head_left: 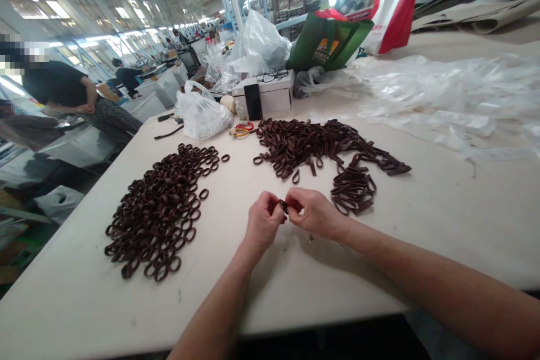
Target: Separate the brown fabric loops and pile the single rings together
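Between my two hands, over the front middle of the table, is a small dark brown loop (284, 206). My left hand (265, 218) pinches its left side, and my right hand (312, 211) pinches the other; the fingers cover much of it. To the left lies a wide heap of round dark brown loops (156, 208). Beyond my hands is a pile of flatter, longer brown loops (304, 146). A smaller bunch of flattened loops (353, 185) lies just past my right wrist.
On the pale table (442, 219) stand a white plastic bag (202, 112), scissors (242, 130), a phone (253, 102) against a white box (278, 93), and a green bag (324, 42). Clear plastic sheeting (455, 95) covers the back right. A person (71, 90) stands beyond the left edge.
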A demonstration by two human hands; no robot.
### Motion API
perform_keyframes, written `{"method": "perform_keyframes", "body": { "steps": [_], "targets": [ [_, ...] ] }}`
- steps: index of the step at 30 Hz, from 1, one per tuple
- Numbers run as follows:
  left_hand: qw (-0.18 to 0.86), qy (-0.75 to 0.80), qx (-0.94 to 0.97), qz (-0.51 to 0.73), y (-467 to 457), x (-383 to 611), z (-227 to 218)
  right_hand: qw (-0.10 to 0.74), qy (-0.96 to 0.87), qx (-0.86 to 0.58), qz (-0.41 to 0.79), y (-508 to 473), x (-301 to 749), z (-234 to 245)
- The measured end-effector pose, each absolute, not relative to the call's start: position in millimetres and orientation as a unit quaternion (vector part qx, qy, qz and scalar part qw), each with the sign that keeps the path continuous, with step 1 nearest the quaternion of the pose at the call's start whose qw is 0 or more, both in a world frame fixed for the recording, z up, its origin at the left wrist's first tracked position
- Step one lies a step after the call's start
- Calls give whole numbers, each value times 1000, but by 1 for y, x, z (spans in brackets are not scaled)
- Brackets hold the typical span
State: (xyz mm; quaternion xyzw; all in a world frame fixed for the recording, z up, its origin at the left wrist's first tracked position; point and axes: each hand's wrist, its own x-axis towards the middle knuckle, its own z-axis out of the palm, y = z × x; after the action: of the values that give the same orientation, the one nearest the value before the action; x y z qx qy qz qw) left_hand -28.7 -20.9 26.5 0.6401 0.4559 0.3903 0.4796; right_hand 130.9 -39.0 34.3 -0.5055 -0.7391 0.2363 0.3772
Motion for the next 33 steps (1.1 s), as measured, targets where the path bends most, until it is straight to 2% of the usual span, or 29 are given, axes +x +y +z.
{"method": "perform_keyframes", "body": {
  "steps": [8, 14, 24, 29, 33],
  "targets": [
    [350, 521, 677, 384, -25, -23, 25, 362, -688, -602, 181, -35, 130, 37],
    [262, 541, 708, 370, -22, -24, 25, 341, -688, -610, 196, -33, 129, 40],
    [285, 530, 710, 365, -17, -28, 24, 354, -707, -561, 246, -28, 136, 32],
    [314, 507, 720, 354, -15, -30, 26, 337, -746, -529, 225, -29, 136, 30],
    [242, 575, 681, 384, 4, -65, 37, 304, -784, -526, 123, -19, 149, 31]
  ]
}}
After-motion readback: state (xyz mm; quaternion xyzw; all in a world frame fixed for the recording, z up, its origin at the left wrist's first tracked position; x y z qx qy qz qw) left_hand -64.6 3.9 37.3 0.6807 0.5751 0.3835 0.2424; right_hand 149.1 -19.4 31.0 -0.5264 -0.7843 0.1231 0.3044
